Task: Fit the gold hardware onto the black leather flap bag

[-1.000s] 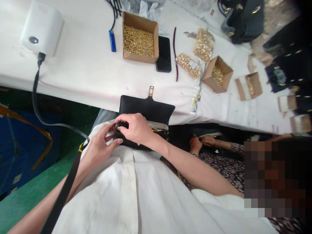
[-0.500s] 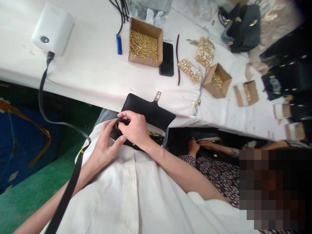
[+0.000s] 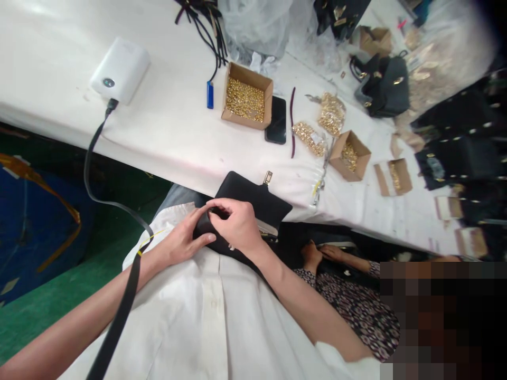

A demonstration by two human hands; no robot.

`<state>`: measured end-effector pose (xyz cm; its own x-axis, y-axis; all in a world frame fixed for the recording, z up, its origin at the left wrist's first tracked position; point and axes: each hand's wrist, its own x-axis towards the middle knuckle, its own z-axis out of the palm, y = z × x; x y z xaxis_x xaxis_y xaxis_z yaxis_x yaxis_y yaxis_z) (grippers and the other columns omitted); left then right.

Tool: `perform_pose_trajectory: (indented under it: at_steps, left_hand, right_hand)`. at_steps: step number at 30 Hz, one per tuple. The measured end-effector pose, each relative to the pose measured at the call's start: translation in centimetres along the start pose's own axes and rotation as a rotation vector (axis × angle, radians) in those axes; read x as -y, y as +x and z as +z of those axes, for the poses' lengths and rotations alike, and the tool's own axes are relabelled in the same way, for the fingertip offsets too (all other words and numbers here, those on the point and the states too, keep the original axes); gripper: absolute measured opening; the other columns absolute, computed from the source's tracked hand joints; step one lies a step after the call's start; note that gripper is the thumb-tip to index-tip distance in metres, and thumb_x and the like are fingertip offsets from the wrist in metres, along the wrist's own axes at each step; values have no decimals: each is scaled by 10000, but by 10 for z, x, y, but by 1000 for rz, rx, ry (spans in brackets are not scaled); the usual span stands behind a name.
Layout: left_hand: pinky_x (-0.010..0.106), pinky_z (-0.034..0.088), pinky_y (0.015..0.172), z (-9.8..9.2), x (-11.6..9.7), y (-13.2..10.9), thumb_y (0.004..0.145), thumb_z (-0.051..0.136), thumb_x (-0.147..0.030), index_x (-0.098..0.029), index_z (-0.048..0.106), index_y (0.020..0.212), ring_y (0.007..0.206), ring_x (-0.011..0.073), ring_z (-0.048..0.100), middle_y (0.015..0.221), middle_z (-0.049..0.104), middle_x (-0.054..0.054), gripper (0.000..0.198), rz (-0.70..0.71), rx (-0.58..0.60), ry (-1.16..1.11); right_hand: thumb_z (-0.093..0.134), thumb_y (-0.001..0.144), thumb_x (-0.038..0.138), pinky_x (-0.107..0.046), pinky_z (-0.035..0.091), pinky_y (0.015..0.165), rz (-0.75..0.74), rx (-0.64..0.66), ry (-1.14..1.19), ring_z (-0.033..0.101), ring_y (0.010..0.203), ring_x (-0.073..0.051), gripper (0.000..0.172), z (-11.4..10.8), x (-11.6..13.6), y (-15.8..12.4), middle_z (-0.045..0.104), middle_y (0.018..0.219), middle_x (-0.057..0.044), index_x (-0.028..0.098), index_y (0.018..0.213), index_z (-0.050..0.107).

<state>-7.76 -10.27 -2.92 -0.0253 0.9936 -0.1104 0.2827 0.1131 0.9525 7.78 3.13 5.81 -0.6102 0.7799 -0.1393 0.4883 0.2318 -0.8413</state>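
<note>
A black handbag (image 3: 251, 196) rests on my lap against the table edge, its flap lifted open toward the table. A gold metal clasp (image 3: 268, 178) sticks out from the tip of the flap. My left hand (image 3: 186, 237) grips the bag's left end, thumb in front and fingers reaching over the top. Over the opening at that same end, my right hand (image 3: 237, 224) is curled, thumb and forefinger closed together. Whatever lies between those fingertips is too small and hidden to make out. The right hand also covers much of the bag's inside.
On the white table (image 3: 178, 142) lie a carton of gold studs (image 3: 245, 100), a phone (image 3: 276, 120), a blue lighter (image 3: 210, 95) and a white power bank (image 3: 121, 70) with a cable. Bags of gold parts (image 3: 331, 113) and black handbags (image 3: 386, 84) are rightward. A co-worker's hands (image 3: 322, 253) are at right.
The camera view has shifted, so the table things sit lower in the picture. Both hands stay at the bag's left end, and my right hand now covers more of its opening.
</note>
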Motion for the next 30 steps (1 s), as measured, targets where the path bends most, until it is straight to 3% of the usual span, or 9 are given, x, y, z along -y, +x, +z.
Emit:
perform_pose_trajectory:
  at_steps: [7,11,13,16,20,22,25,28,30]
  left_hand:
    - [595,464,1286,4,-32,17,1009,761,-584,-275,432,1725,1513,416,570,1634,592,177,846,29,130,-94]
    - [531,623,1078,6,-49,20,922,844,-629,-272,537,1623,1303,407,720,1473,730,131,844,-107,261,-288]
    - [505,647,995,11,-52,21,925,823,-665,-257,597,1537,1192,383,759,1342,783,99,770,-199,256,-314]
    - [511,616,1080,16,-57,25,975,764,-674,-256,599,1531,1255,369,741,1374,773,96,715,-222,183,-336]
    - [582,431,1327,20,-58,33,970,797,-625,-292,443,1717,1561,409,539,1700,564,137,891,-46,80,-245]
    - [588,372,1370,21,-55,33,1003,763,-597,-307,304,1796,1637,400,447,1781,457,145,962,47,82,-163]
    - [601,375,1366,21,-52,29,1081,651,-536,-339,172,1834,1625,377,472,1787,443,143,914,89,154,-57]
    - [684,322,1364,17,-63,29,1124,558,-536,-369,257,1814,1595,386,515,1749,520,110,771,-2,189,20]
    - [638,393,1332,17,-75,33,1153,475,-570,-347,386,1772,1546,372,577,1697,593,90,664,-102,163,-34]
  right_hand:
    - [756,931,229,-358,694,910,178,-206,81,844,934,-240,214,-11,0,-16,875,1051,-50,222,1116,863]
    - [790,877,243,-354,683,828,290,-226,95,825,827,-234,295,-17,-5,-19,859,940,-53,192,1164,834]
    - [792,839,239,-339,666,764,349,-200,100,812,783,-232,323,-20,-9,-18,846,882,-47,180,1153,837]
    - [770,796,218,-327,658,740,397,-216,115,809,783,-231,332,-26,-12,-16,845,879,-52,171,1114,853]
    - [763,801,237,-337,687,810,407,-271,176,826,833,-234,300,-34,-15,-14,864,947,-68,178,1073,875]
    - [776,818,264,-343,694,833,412,-273,197,834,858,-239,298,-36,-19,-15,870,975,-71,184,1083,886]
    - [789,819,277,-337,692,820,433,-241,214,838,868,-244,293,-35,-28,-17,873,975,-67,188,1078,894]
    - [787,814,265,-337,691,833,436,-217,233,842,881,-241,282,-29,-36,-19,877,990,-63,194,1067,890]
    - [797,810,273,-339,690,836,442,-212,251,841,879,-239,287,-24,-39,-19,878,998,-68,193,1073,880]
